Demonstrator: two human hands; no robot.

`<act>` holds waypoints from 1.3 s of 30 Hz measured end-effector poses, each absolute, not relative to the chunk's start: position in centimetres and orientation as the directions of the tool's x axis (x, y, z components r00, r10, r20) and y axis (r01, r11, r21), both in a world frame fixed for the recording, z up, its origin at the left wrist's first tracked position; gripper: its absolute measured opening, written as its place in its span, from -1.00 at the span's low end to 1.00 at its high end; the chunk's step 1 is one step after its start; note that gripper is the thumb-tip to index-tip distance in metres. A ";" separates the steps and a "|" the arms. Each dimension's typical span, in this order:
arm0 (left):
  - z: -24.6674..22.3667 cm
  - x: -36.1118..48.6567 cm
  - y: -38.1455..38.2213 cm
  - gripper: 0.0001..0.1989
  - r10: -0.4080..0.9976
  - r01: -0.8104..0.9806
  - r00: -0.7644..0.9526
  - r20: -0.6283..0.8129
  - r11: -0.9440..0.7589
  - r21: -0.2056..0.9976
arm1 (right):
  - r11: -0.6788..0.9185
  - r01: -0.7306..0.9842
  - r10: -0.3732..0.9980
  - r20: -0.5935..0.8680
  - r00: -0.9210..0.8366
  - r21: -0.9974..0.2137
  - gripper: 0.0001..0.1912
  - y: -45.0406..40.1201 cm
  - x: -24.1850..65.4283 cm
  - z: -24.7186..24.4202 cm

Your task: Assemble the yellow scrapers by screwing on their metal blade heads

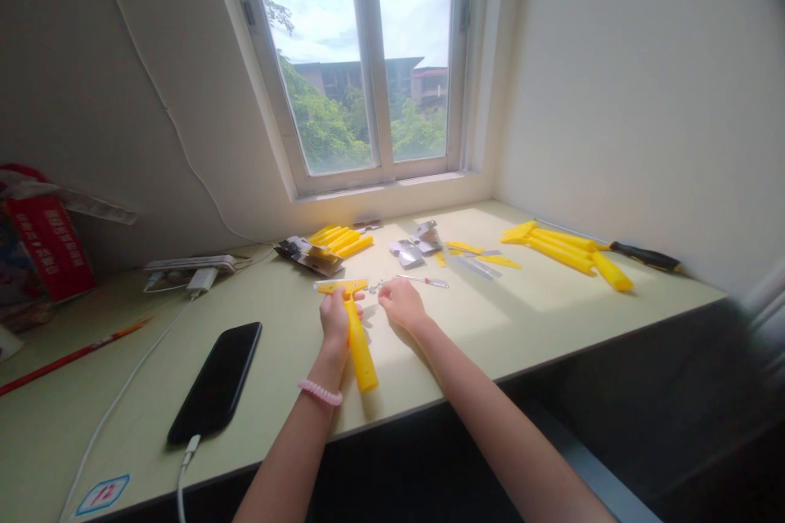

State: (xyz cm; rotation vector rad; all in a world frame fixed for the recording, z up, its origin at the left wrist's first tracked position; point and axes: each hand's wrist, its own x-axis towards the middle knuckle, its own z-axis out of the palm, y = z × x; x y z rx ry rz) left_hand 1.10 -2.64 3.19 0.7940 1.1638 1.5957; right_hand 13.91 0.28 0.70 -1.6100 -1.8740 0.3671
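Sunlit desk [466,327] beneath a window [361,57]; left hand [334,319] grips a yellow handle [361,350]; right hand [401,302] loosely curled, hold unclear.

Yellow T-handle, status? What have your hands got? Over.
Left hand gripping yellow T-shaped plastic tool. Right hand beside it, grip unclear, near a small metal clip. Black smartphone lying off to the left.

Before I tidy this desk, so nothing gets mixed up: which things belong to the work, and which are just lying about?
Belongs: the yellow plastic handle in the left hand, the thin metal tool by the right hand, the pile of yellow parts, the metal pieces, the black-handled screwdriver.
Lying about: the black phone, power strip, red pencil, red box.
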 end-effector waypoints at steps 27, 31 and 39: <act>1.3 2.3 -2.2 -0.77 0.949 -0.015 0.309 -0.063 0.071 0.997 | 0.312 0.135 0.950 0.309 -0.040 -0.940 -0.99 0.3 14.1 1.6; 1.5 2.4 -2.3 -0.75 0.949 -0.026 0.309 -0.067 0.079 0.997 | 0.237 0.107 0.971 0.233 -0.054 -0.966 -0.94 0.2 14.1 2.0; 2.4 1.9 -2.7 -0.75 0.987 -0.136 0.156 -0.034 0.055 0.989 | 0.222 0.178 0.961 0.246 0.124 -0.959 -0.91 0.7 15.3 2.0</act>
